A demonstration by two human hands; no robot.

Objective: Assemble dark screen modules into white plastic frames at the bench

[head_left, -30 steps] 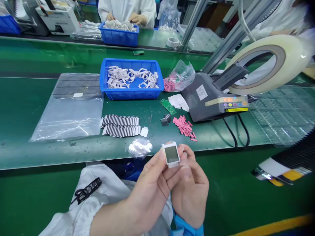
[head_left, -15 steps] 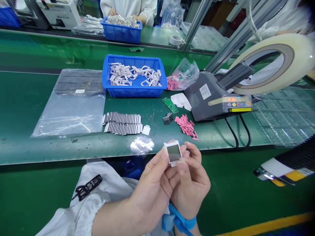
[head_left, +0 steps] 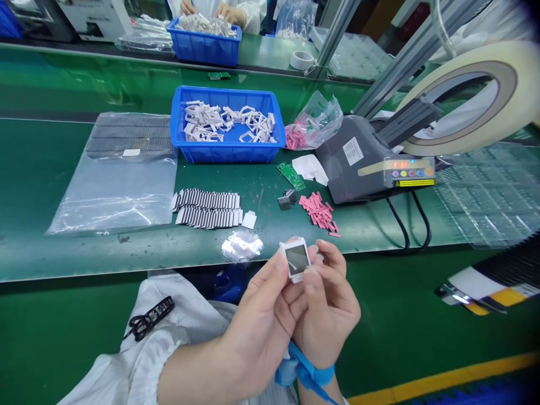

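My left hand [head_left: 261,315] and my right hand [head_left: 327,306] meet in front of me, below the bench edge. Together they pinch a small white square frame with a grey screen [head_left: 296,259]. My left thumb presses its left edge, my right thumb its lower edge. A blue strap [head_left: 306,368] circles my right wrist. On the green bench [head_left: 42,191] beyond lie rows of striped strips [head_left: 206,208], a pile of pink pieces [head_left: 320,211], two small dark blocks [head_left: 287,199] and a crumpled clear film [head_left: 241,246].
A blue bin of white frames [head_left: 228,132] stands at mid-bench, a clear bag [head_left: 113,180] to its left. A grey tape dispenser [head_left: 371,163] with a large tape roll [head_left: 468,95] sits on the right, beside clear trays [head_left: 489,194]. Another person's hands [head_left: 223,11] work across the bench.
My hands with the white frame have stayed together, rising slightly toward the bench edge. The view has tilted down a little.
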